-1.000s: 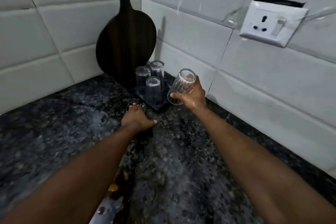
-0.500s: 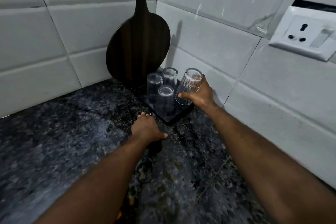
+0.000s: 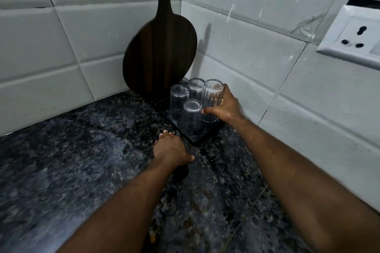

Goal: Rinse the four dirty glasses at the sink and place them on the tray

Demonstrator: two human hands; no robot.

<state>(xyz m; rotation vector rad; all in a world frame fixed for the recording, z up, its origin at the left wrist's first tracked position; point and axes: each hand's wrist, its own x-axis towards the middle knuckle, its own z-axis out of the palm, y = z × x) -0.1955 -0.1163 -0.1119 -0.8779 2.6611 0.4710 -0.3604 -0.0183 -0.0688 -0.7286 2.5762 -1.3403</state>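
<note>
while the left hand (image 3: 171,151) lies flat, the right hand (image 3: 225,107) grips an inverted glass (image 3: 211,99).

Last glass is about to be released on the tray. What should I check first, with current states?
1. Right hand grips ribbed glass: ok.
2. Ribbed glass base up, near upright: ok.
3. Its rim seated on tray: cannot tell.
4. Three other glasses standing on tray: ok.
5. Left hand on counter, off the glasses: ok.
</note>
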